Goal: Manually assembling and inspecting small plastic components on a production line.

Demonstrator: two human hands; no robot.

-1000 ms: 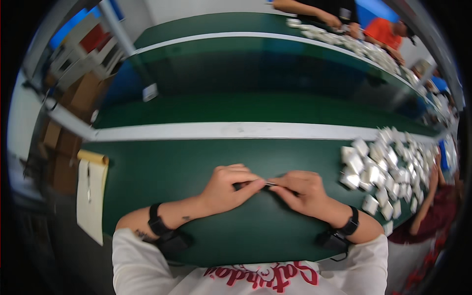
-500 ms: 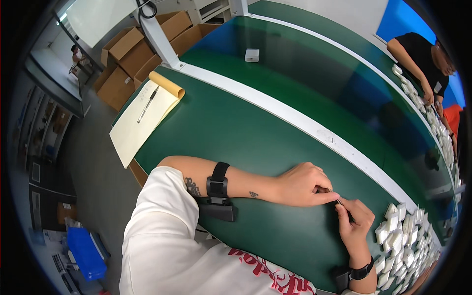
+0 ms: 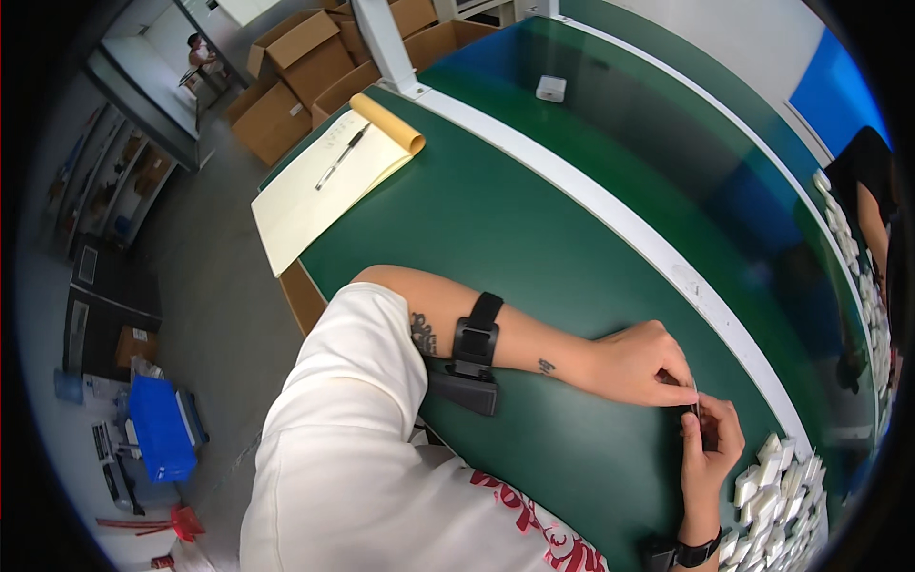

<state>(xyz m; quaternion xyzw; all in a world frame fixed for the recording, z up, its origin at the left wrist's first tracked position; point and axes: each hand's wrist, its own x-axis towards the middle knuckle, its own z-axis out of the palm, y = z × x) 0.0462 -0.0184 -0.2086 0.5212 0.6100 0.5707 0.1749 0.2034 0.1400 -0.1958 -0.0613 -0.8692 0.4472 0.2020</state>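
Observation:
My left hand (image 3: 640, 364) reaches across from the left, its fingers curled and pinched at a small thin piece (image 3: 695, 405). My right hand (image 3: 710, 446) meets it from below, thumb and fingers closed on the same piece. Mostly covered by the fingers, the piece shows only a pale edge and a dark part, so its kind cannot be told. Both hands are over the green tabletop (image 3: 562, 458). Just right of my right hand lies a heap of small white blocky pieces (image 3: 762, 500).
A yellow-bound notepad (image 3: 315, 195) with a pen (image 3: 341, 160) on it lies at the far left. Beyond a white rail (image 3: 610, 214) runs a glossy dark green surface carrying a small white box (image 3: 551, 89). A co-worker's arm (image 3: 871, 229) is at far right, beside more white pieces (image 3: 839, 229).
The view has shifted, so the bench sits differently in the picture. My hands remain together on the small piece, the right fingers now more upright. The co-worker has moved partly out of view.

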